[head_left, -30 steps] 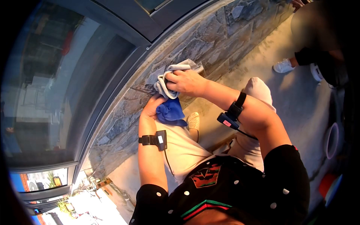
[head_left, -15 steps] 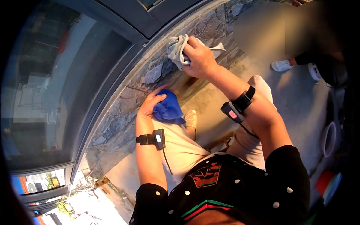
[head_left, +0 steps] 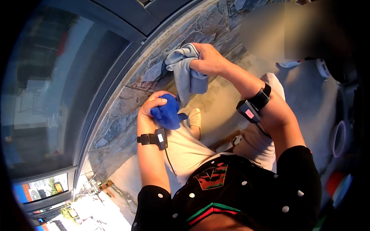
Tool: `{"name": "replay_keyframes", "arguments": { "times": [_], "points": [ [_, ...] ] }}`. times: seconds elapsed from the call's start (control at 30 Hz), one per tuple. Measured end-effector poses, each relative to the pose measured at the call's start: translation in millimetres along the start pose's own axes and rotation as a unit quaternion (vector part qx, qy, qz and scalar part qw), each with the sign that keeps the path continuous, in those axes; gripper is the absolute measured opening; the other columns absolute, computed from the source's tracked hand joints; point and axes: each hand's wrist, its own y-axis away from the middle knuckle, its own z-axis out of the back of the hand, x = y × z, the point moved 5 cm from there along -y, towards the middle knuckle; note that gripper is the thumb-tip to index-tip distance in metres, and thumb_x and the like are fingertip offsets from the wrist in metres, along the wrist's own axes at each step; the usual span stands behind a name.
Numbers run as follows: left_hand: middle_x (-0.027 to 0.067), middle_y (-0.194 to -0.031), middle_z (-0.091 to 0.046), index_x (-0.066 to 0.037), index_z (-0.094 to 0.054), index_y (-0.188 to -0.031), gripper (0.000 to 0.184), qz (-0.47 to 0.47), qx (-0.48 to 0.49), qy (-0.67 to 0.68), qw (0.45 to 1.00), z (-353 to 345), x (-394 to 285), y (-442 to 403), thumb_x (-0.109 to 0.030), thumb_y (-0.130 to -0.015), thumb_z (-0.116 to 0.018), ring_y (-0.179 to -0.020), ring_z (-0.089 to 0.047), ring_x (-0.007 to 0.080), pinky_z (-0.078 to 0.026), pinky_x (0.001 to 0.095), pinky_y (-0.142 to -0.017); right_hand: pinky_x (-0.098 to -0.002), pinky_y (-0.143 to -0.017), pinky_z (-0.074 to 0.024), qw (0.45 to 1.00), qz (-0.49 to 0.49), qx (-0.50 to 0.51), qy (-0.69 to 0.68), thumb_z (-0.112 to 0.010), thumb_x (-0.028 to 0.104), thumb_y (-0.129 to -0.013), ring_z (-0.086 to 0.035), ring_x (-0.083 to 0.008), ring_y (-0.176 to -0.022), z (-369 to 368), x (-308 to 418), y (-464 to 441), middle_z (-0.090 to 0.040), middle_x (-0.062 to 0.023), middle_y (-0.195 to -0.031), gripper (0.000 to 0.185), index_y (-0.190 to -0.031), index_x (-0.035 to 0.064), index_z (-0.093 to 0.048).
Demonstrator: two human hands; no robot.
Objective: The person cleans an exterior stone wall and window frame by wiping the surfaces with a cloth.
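My left hand [head_left: 152,102] is closed around a bunched blue cloth [head_left: 166,112], thumb on top, just above my left knee. A grey cloth [head_left: 184,65] is gripped in my right hand [head_left: 210,59], farther forward near the stone wall. The grey cloth is folded over at the top, and its lower end hangs down close to the blue cloth. The fingertips of my right hand are partly hidden by the folds.
A stone-faced wall [head_left: 154,73] runs along the left below a dark-framed glass window [head_left: 77,96]. My shoe [head_left: 195,117] rests on the concrete floor. At the upper right is another person's white shoe [head_left: 288,64]. A pale hoop-like rim [head_left: 338,138] stands at the far right.
The grey cloth has gone from a tight bundle to hanging loosely downward as my right hand turned. My left hand has shifted slightly, still holding the blue cloth.
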Motion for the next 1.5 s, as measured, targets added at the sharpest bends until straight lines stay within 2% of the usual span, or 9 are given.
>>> {"name": "replay_keyframes", "arguments": {
  "times": [0.17, 0.23, 0.33, 0.5, 0.77, 0.97, 1.23, 1.43, 1.5],
  "points": [
    [0.0215, -0.116, -0.066, 0.004, -0.069, -0.101, 0.054, -0.097, 0.057, 0.009, 0.994, -22, -10, -10, -0.034, -0.063, -0.074, -0.085, -0.067, 0.0243, -0.056, 0.0333, -0.077, -0.0392, -0.086, -0.0538, 0.981, -0.141, 0.016, 0.130, -0.064, 0.027, -0.078, -0.070, -0.0340, -0.096, 15, -13, 7, -0.072, -0.0222, -0.098, 0.041, -0.103, -0.0045, -0.069],
    [0.0195, -0.119, -0.066, 0.004, -0.070, -0.107, 0.054, -0.111, 0.102, 0.034, 0.988, -33, -17, -11, -0.032, -0.067, -0.075, -0.098, -0.068, 0.0243, -0.054, 0.0349, -0.090, -0.0378, -0.086, -0.0545, 0.978, -0.163, 0.031, 0.124, -0.065, 0.028, -0.078, -0.070, -0.0316, -0.094, 19, -24, 4, -0.072, -0.0214, -0.100, 0.041, -0.102, -0.0054, -0.069],
    [0.0157, -0.117, -0.067, 0.002, -0.066, -0.123, 0.060, -0.039, 0.115, 0.006, 0.993, -42, -14, -16, -0.028, -0.072, -0.077, -0.099, -0.068, 0.0219, -0.053, 0.0343, -0.092, -0.0377, -0.077, -0.0582, 0.963, -0.252, 0.077, -0.057, -0.067, 0.028, -0.080, -0.070, -0.0226, -0.090, 17, -27, 11, -0.071, -0.0142, -0.100, 0.043, -0.107, -0.0047, -0.068],
    [0.0096, -0.113, -0.069, 0.000, -0.055, -0.139, 0.074, -0.010, 0.107, -0.116, 0.987, -45, -4, -36, -0.023, -0.074, -0.080, -0.099, -0.067, 0.0190, -0.052, 0.0329, -0.094, -0.0352, -0.075, -0.0565, 0.933, -0.258, 0.183, -0.173, -0.067, 0.029, -0.084, -0.068, -0.0185, -0.089, -8, -29, 22, -0.071, -0.0097, -0.098, 0.040, -0.112, 0.0001, -0.068],
    [0.0129, -0.106, -0.070, 0.001, -0.059, -0.126, 0.054, -0.190, -0.024, 0.063, 0.979, -12, -19, -28, -0.023, -0.080, -0.075, -0.097, -0.069, 0.0223, -0.055, 0.0356, -0.093, -0.0326, -0.086, -0.0534, 0.976, -0.138, 0.074, 0.148, -0.069, 0.030, -0.080, -0.068, -0.0172, -0.093, 42, -30, 9, -0.072, -0.0131, -0.101, 0.043, -0.111, -0.0005, -0.068],
    [0.0148, -0.112, -0.069, 0.002, -0.053, -0.137, 0.068, -0.113, 0.030, 0.007, 0.993, -24, -15, -22, -0.025, -0.079, -0.075, -0.101, -0.068, 0.0222, -0.053, 0.0346, -0.095, -0.0289, -0.086, -0.0546, 0.925, -0.190, 0.245, -0.221, -0.064, 0.010, -0.089, -0.067, -0.0124, -0.094, 22, -17, 24, -0.072, -0.0056, -0.104, 0.029, -0.116, -0.0005, -0.066],
    [0.0175, -0.141, -0.051, 0.000, -0.036, -0.151, 0.094, -0.090, 0.077, 0.076, 0.990, -55, -16, -6, -0.023, -0.070, -0.078, -0.132, -0.050, 0.0297, -0.038, 0.0398, -0.113, -0.0351, -0.091, -0.0566, 0.789, -0.220, 0.215, -0.532, -0.059, 0.009, -0.091, -0.070, -0.0194, -0.096, -20, -25, 25, -0.071, -0.0127, -0.109, 0.029, -0.117, -0.0027, -0.063],
    [0.0167, -0.142, -0.050, 0.002, -0.033, -0.151, 0.103, -0.073, 0.019, 0.039, 0.996, -39, -9, -14, -0.026, -0.065, -0.081, -0.128, -0.053, 0.0293, -0.040, 0.0380, -0.111, -0.0328, -0.094, -0.0527, 0.922, -0.161, 0.179, -0.303, -0.065, 0.014, -0.091, -0.063, -0.0176, -0.112, -46, -25, 21, -0.065, -0.0130, -0.123, 0.045, -0.132, -0.0009, -0.055],
    [0.0164, -0.142, -0.051, 0.000, -0.033, -0.152, 0.104, -0.090, 0.012, 0.053, 0.994, -38, -7, -12, -0.025, -0.064, -0.083, -0.125, -0.055, 0.0297, -0.044, 0.0392, -0.108, -0.0326, -0.093, -0.0542, 0.980, -0.164, 0.108, 0.026, -0.069, 0.028, -0.090, -0.063, -0.0221, -0.114, -27, -32, 16, -0.062, -0.0163, -0.127, 0.056, -0.136, 0.0006, -0.053]
  ]
}}
